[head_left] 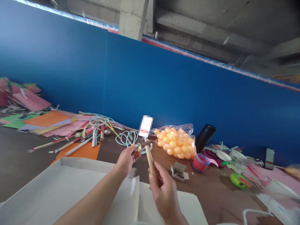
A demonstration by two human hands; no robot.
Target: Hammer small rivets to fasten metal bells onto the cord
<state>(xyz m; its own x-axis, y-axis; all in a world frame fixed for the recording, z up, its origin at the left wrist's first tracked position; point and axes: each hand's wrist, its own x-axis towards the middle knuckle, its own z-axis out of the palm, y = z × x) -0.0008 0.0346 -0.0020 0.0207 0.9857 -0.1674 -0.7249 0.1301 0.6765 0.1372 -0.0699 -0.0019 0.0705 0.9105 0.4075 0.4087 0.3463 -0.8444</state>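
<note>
My left hand [126, 162] is closed in a pinch on a small shiny silver ball [137, 147], perhaps a bell. In my right hand [162, 189] is a hammer [150, 161], its pale wooden handle pointing up and away from me. The hammer's dark narrow head lies just right of the ball; I cannot tell whether they touch. Both hands are over the near edge of the table, above an open white cardboard box [91, 184] with its flap spread out. My right fingers wrap round the lower handle.
Beyond my hands lie coiled pale-blue cord [127, 137] and a clear bag of orange balls [175, 142]. A small box of metal bits [178, 172], a red tape roll [200, 162] and a black cylinder [206, 137] stand rightward. Coloured paper [50, 118] lies left. A blue partition [145, 81] rises behind.
</note>
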